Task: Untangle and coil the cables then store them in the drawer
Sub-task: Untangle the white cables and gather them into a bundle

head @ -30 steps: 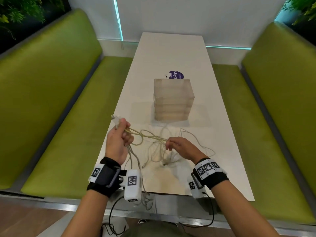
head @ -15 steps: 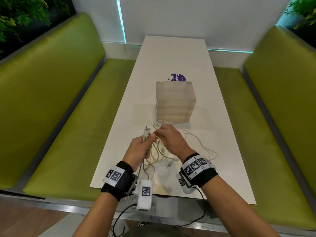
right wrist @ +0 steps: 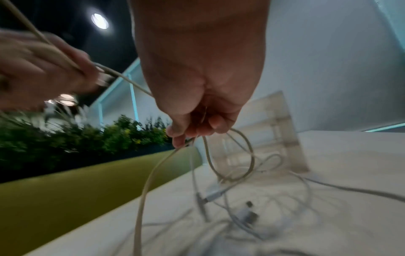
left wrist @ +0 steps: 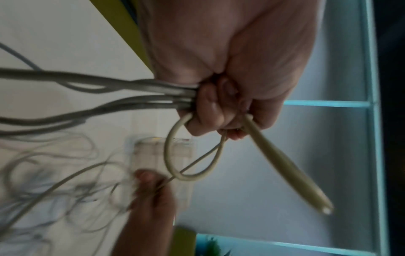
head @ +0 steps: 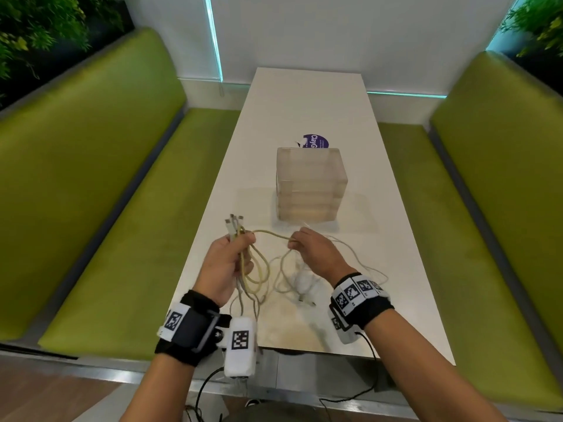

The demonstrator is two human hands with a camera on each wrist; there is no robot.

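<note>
Above the near part of the white table (head: 307, 111), my left hand (head: 227, 263) grips a bundle of cable ends, with several plugs (head: 233, 223) sticking up past the fingers. Loops of a yellowish cable (head: 259, 269) hang below it. One strand (head: 271, 233) runs across to my right hand (head: 310, 249), which pinches it. The left wrist view shows the fist (left wrist: 219, 110) round several grey cables (left wrist: 109, 86) and a cream loop (left wrist: 175, 155). Under the right hand a loose tangle of white cables (right wrist: 252, 213) lies on the table. The translucent drawer unit (head: 310, 184) stands behind, drawers closed.
A purple round sticker (head: 315, 141) lies behind the drawer unit. Green upholstered benches (head: 100, 193) run along both sides of the table, the right one (head: 487, 208) close to its edge. A white wall with cyan light strips closes the far end.
My hands met over the cables half a second ago and have since drawn apart, stretching a yellowish strand between them. The left hand has moved left and the right hand right.
</note>
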